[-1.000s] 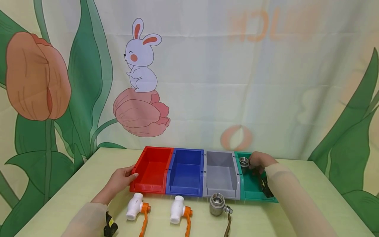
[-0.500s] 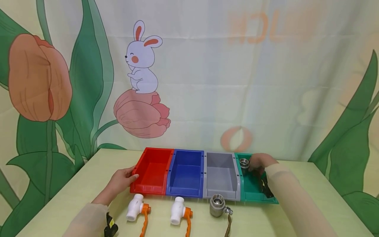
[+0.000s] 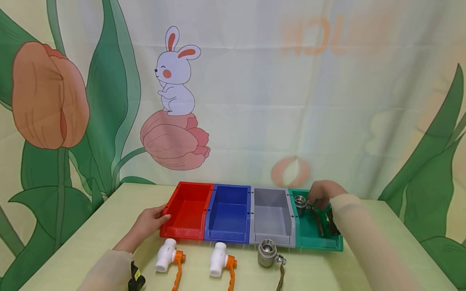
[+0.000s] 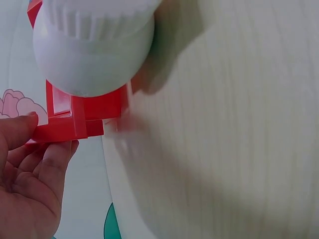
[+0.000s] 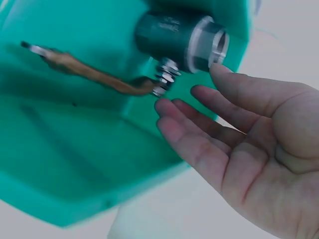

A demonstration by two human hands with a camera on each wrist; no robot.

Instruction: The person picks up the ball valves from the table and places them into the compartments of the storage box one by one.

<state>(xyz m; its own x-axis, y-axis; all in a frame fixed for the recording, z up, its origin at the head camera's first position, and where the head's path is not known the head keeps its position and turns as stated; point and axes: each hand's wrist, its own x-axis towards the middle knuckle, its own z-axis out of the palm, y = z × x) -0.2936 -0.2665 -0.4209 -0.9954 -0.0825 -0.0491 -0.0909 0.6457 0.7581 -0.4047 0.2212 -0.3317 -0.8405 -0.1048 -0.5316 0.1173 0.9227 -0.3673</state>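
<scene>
A metal ball valve (image 3: 300, 205) with a brown lever handle (image 5: 94, 73) lies at the back of the green bin (image 3: 319, 243). Beside it, my right hand (image 3: 325, 193) has its fingers spread and relaxed, holding nothing; in the right wrist view the thumb tip overlaps the valve's rim. My left hand (image 3: 146, 223) grips the left wall of the red bin (image 3: 186, 233), thumb on one side and fingers on the other. In the left wrist view a white plastic valve (image 4: 94, 55) hides part of that bin.
Between the red and green bins sit a blue bin (image 3: 227, 236) and a grey bin (image 3: 273, 238), joined in one row. In front lie two white valves with orange handles, one left (image 3: 165, 255), one middle (image 3: 218, 259), and another metal valve (image 3: 267, 253).
My right hand has let go of the metal valve and risen slightly, uncovering its handle in the green bin. The left hand keeps its grip on the red bin.
</scene>
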